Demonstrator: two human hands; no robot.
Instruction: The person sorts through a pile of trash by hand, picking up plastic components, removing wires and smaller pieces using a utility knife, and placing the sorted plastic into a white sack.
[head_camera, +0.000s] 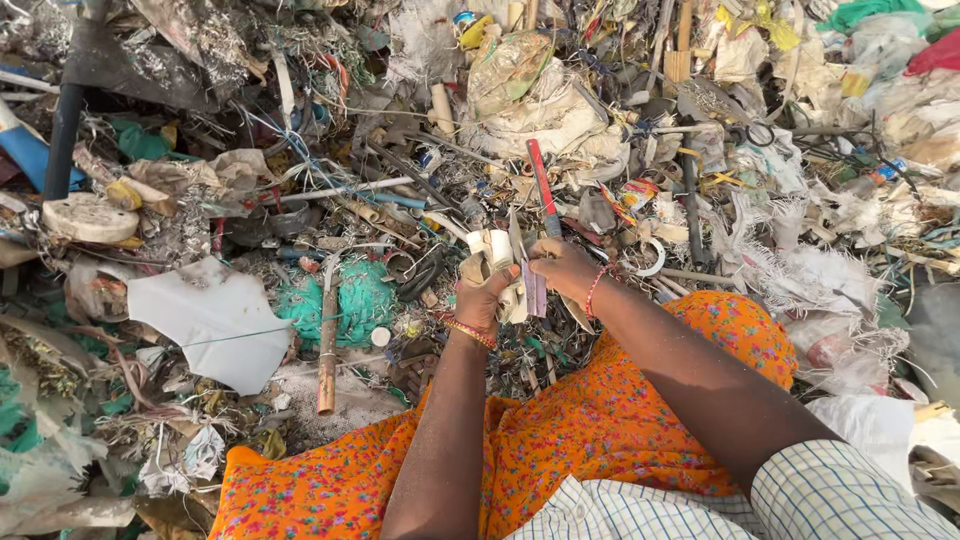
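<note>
The left hand (483, 295) grips cream pipe offcuts (492, 250); the right hand (562, 268) pinches a knife (524, 262), best kept angled away from the fingers.

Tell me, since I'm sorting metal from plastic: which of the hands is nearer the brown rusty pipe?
Left. The left hand is just right of the brown rusty pipe; the right hand lies farther right, beyond the left.

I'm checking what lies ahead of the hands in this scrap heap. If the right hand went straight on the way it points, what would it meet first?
The right hand points left toward the left hand, so it would likely first meet the pale plastic pieces held between them, though depth is unclear.
</note>
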